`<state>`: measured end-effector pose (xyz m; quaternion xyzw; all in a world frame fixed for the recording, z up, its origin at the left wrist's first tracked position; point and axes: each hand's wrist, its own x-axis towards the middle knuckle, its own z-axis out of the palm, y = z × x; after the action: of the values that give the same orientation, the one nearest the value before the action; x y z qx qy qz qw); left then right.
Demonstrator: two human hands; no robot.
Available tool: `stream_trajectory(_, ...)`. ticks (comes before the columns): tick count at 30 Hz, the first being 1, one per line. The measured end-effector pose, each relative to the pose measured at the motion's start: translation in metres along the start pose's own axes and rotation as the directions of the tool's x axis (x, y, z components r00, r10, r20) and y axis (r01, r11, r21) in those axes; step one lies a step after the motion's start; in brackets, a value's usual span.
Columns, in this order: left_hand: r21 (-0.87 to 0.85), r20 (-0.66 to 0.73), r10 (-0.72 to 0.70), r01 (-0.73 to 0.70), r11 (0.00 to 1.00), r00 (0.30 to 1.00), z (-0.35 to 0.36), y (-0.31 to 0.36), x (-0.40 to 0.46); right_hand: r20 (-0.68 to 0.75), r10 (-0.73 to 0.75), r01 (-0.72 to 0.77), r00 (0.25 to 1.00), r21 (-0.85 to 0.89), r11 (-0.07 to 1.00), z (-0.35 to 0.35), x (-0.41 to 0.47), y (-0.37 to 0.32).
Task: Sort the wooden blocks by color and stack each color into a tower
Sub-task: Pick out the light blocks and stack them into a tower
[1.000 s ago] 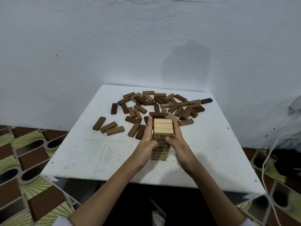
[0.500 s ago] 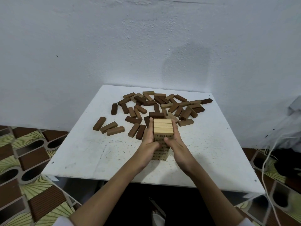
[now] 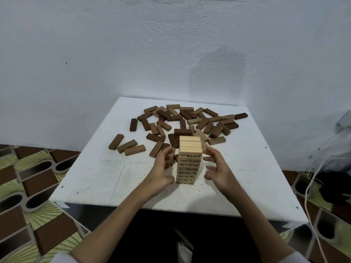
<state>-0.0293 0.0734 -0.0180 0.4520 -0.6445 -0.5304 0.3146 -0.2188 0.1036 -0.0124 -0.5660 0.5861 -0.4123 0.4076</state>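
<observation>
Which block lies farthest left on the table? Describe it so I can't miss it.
Start at the white square table, then the scattered brown pile at its far side. Left of it lie three stray blocks; the leftmost, a mid-brown wooden block, points away from you.

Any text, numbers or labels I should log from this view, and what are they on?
Dark printed marks on the block ends down the near face of the light-wood tower: too small and blurred to read.
Loose brown blocks: no print visible.
White table and wall: no text.
</observation>
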Motion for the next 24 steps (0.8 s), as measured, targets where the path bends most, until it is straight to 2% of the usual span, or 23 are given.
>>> stream_trajectory(4,0.138,0.050,-0.019,0.011,0.990,0.999,-0.003,-0.013,0.001,0.075,0.079,-0.068,0.994,-0.135,0.989,-0.002,-0.002,0.018)
stream_trajectory(12,0.243,0.103,0.019,-0.044,0.969,0.994,0.002,-0.029,0.020,0.131,0.156,-0.129,0.979,-0.200,0.971,0.008,0.005,0.024)
stream_trajectory(17,0.228,0.115,0.046,-0.071,0.971,0.992,0.002,-0.026,0.026,0.154,0.170,-0.119,0.973,-0.296,0.948,0.015,0.014,0.012)
stream_trajectory(24,0.220,0.117,0.056,-0.080,0.972,0.992,0.001,-0.031,0.031,0.162,0.113,-0.069,0.980,-0.259,0.963,0.019,0.014,0.007)
